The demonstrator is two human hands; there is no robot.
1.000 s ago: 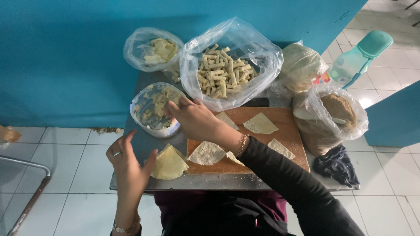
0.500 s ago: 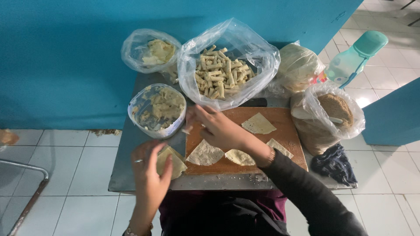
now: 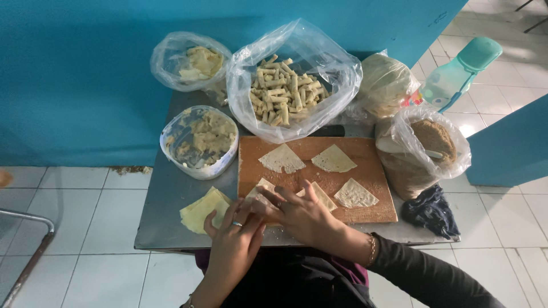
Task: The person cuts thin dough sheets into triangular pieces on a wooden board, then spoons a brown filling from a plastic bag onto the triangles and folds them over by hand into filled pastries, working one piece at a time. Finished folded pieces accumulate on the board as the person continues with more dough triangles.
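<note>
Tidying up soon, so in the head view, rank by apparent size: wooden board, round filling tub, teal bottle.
1. wooden board, clearly largest.
2. round filling tub.
3. teal bottle, partly hidden and farther away, so unsure.

Single view, head-worn camera. Position: above the near edge of the counter [image 3: 171, 211], at the person's own standpoint. Direction: steeply downward and slightly forward, toward the blue wall [image 3: 85, 85] behind the counter. Range: close; the whole counter fits in frame, with tiled floor [image 3: 74, 268] on both sides. Both hands [image 3: 274, 222] enter from the bottom edge. No second view, so no shared area.
</note>
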